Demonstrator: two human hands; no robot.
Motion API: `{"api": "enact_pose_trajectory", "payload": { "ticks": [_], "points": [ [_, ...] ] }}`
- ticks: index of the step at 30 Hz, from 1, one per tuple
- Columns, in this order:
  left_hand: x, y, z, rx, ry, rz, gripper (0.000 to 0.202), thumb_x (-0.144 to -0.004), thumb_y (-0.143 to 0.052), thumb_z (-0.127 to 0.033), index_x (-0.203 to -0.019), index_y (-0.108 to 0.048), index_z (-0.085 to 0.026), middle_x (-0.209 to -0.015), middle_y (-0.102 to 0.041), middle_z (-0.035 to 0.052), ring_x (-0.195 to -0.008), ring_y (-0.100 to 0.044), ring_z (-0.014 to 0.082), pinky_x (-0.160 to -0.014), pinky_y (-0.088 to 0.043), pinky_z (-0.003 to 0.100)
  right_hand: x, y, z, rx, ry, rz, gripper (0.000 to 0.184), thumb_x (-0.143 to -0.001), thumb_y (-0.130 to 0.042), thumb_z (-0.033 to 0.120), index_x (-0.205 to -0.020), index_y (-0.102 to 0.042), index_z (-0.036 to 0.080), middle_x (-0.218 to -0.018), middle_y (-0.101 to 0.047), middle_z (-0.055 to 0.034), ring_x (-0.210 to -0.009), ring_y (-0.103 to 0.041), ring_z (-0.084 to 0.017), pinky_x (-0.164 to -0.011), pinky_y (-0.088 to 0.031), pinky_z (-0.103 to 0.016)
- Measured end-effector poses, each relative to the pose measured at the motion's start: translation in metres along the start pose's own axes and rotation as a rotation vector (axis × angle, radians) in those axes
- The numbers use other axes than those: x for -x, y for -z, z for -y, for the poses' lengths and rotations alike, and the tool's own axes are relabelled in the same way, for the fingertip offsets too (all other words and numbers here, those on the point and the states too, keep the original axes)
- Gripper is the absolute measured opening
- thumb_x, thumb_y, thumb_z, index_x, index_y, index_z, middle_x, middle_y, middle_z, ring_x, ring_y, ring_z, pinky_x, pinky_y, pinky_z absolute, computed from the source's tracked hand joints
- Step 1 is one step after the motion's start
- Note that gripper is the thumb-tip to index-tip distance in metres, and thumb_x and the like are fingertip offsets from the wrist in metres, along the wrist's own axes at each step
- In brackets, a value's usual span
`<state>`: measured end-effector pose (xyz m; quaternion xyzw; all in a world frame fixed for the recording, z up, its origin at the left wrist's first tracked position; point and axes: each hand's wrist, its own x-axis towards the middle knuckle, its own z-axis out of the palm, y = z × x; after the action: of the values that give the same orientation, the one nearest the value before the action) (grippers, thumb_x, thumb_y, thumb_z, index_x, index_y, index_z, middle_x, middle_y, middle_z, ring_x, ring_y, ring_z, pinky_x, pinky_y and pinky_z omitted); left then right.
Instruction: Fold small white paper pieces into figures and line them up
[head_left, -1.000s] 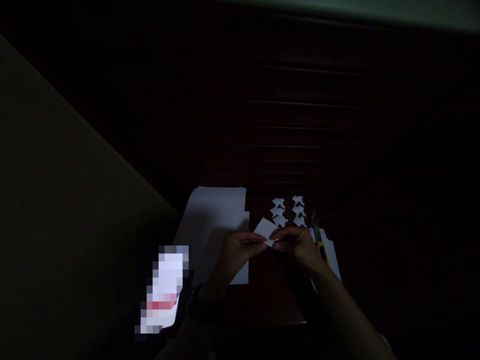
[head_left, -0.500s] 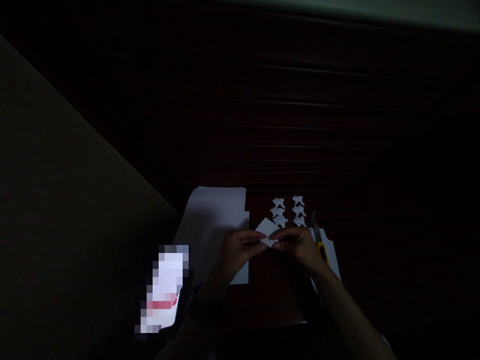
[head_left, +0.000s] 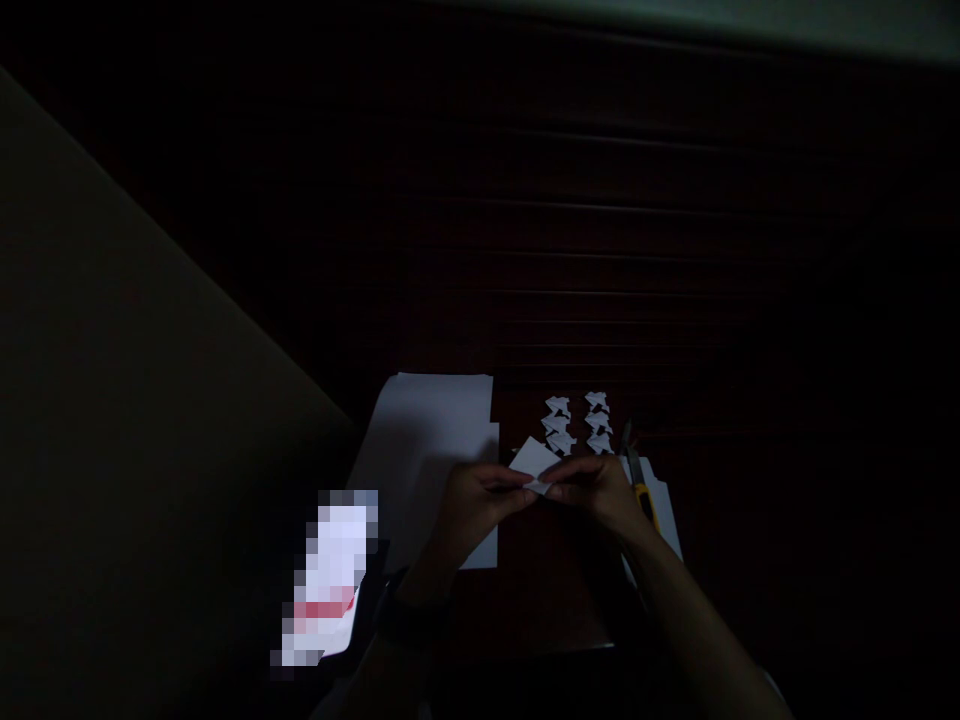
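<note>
A small white piece of paper [head_left: 535,457] is held up between my two hands, its top corner pointing away from me. My left hand [head_left: 474,505] pinches its left side between thumb and fingers. On the other side, my right hand [head_left: 598,492] pinches the near right part. A crease or folded edge shows at the near corner, between the fingertips. Just beyond the hands, several small folded white paper pieces [head_left: 557,424] lie in two columns on the dark table [head_left: 540,600].
Large white paper sheets [head_left: 442,410] lie at the left, partly under my left forearm. Scissors [head_left: 643,500] with yellow-and-black handles rest on more white paper [head_left: 667,510] at the right. A lit phone screen [head_left: 334,560], blurred out, stands at the lower left beside the wall [head_left: 150,400].
The near corner of the paper now looks folded up between my fingertips, showing less below them. Both hands have hardly moved, and the other things lie as before.
</note>
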<state>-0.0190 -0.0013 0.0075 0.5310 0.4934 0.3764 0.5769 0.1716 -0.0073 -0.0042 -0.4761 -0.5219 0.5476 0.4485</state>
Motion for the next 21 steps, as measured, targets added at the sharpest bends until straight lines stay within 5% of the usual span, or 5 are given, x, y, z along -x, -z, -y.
{"api": "enact_pose_trajectory", "payload": {
  "ticks": [21],
  "points": [
    [0.0006,-0.0035,-0.0021,-0.014,0.011,-0.099,0.009,-0.059,-0.077,-0.024,-0.065,-0.072,-0.019,-0.066,-0.072,0.0036,-0.062,-0.066,0.0168,-0.057,-0.051,0.024,0.0018,-0.0082,0.0067,0.048,-0.064,-0.079,0.010,-0.062,-0.077,0.025,-0.069,-0.073,0.019,-0.069,-0.071,-0.0034,-0.065,-0.063,-0.017,-0.060,-0.048,-0.026]
  ]
}}
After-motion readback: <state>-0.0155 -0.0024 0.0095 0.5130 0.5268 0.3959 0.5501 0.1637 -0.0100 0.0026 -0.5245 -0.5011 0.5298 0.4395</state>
